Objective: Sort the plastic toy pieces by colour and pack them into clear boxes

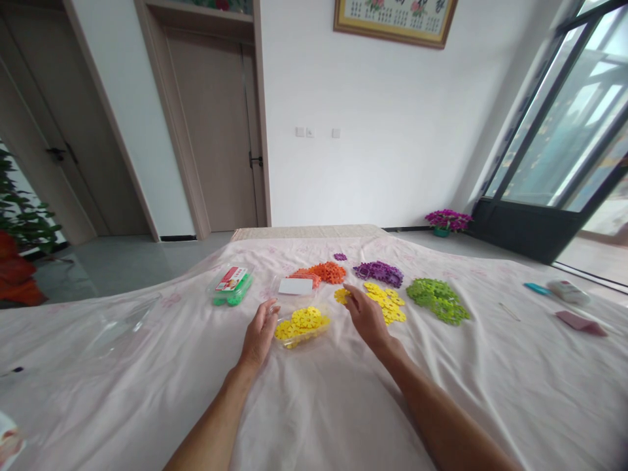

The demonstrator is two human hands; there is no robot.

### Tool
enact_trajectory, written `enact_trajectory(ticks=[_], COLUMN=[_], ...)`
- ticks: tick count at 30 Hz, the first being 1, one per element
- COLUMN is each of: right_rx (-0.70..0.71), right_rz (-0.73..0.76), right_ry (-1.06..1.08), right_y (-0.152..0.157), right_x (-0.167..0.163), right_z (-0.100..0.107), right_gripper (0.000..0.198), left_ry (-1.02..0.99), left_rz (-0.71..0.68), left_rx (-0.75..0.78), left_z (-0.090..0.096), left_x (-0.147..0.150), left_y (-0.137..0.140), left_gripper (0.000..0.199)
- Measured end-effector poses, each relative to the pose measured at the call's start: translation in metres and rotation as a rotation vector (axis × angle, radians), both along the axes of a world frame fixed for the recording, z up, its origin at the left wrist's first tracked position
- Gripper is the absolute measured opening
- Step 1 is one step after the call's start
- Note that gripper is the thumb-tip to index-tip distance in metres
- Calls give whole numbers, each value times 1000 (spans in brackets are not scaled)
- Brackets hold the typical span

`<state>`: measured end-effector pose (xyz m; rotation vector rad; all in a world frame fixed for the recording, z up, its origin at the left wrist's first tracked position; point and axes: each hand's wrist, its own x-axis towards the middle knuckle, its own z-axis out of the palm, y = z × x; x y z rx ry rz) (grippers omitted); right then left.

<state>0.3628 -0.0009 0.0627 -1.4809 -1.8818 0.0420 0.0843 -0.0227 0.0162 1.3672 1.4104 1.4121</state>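
A clear plastic box filled with yellow flower-shaped pieces stands in front of me. My left hand grips the box at its left edge, fingers bent over the rim. To the right of the box, my right hand pinches a yellow flower-shaped piece; whether more than one is held I cannot tell. Just beyond that hand lies a loose pile of yellow pieces on the pink-white cloth.
Behind the box are an orange pile and a clear container with a white label. Purple and green piles lie to the right. A lidded box of green pieces sits left. Far right lies a pink cloth.
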Motion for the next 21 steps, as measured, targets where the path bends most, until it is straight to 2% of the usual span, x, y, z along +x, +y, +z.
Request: enact_trajectory(ticks=[3,7,9,11,13,17,21], right_rx=[33,48,85,105,84,-55,-196], right_rz=[150,405,400,262,56,-316,-494], right_ry=[46,-57,-82,-99,-149,-331,-434], right_y=[-15,-26,-21,-11,0,18,24], right_x=[-25,-44,-41,-29,-12,26,54], right_z=[1,0,-1,-2,-3,-7,-14], right_gripper=[36,34,34,35,35,38,40], left_ry=[-2,2,-2,-16,-24,-24,-36], left_rz=[-6,-9,-9,-14,-20,-22,-16], left_rx=[4,7,9,8,4,2,2], left_z=[2,2,2,1,0,-1,-1], left_x=[0,1,1,0,0,0,0], left_y=[-2,-2,-1,-1,-1,0,0], left_gripper=[46,46,44,43,43,44,45])
